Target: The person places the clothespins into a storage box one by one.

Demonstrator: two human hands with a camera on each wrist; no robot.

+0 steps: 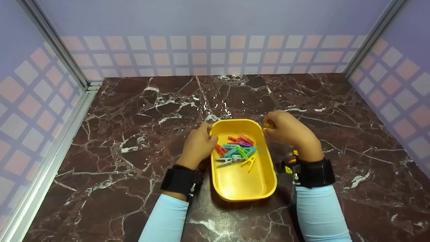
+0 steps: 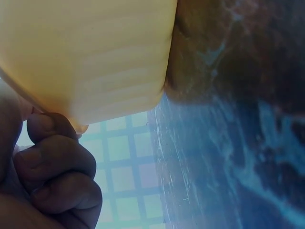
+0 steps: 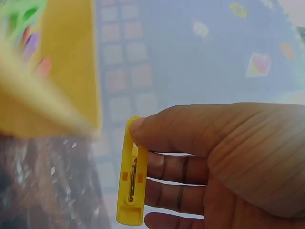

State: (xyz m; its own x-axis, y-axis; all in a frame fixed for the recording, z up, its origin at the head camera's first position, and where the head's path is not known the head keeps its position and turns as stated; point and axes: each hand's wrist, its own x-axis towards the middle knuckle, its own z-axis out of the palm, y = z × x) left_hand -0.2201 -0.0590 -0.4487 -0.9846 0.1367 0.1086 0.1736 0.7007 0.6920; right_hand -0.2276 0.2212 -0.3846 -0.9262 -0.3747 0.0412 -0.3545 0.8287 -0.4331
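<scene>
- One yellow tray (image 1: 243, 185) stands on the bench (image 1: 117, 174), long side running away from the person.
- Two hands: the left hand (image 1: 199, 143) has its grip on the tray's left rim, thumb over the edge and fingers curled outside; the right hand (image 1: 289, 129) is just beside the tray's far right corner.
- One peg is held: the right hand's grip pinches a yellow clothes peg (image 3: 128, 183) between thumb and fingers, outside the tray.
- In the tray lies a loose heap: one yellow peg (image 1: 249, 163), one green peg (image 1: 242, 152), one purple peg (image 1: 245, 144), plus several red pegs (image 1: 220, 150), teal pegs (image 1: 231, 153) and grey pegs (image 1: 231, 160). These last three overlap, so their exact numbers cannot be told.
- Two black wristbands (image 1: 178, 179) and two pale blue sleeves (image 1: 164, 218), the sleeves cut off by the lower edge of the head view.
- Three walls (image 1: 215, 20) with pink and white squares enclose the bench.
- In the head view the right fingers cover most of the held peg; small yellow and lime patches by the right wristband are too hidden to identify.
- The left wrist view shows the tray's outside only; in the right wrist view its near part is blurred and its contents cut off.
</scene>
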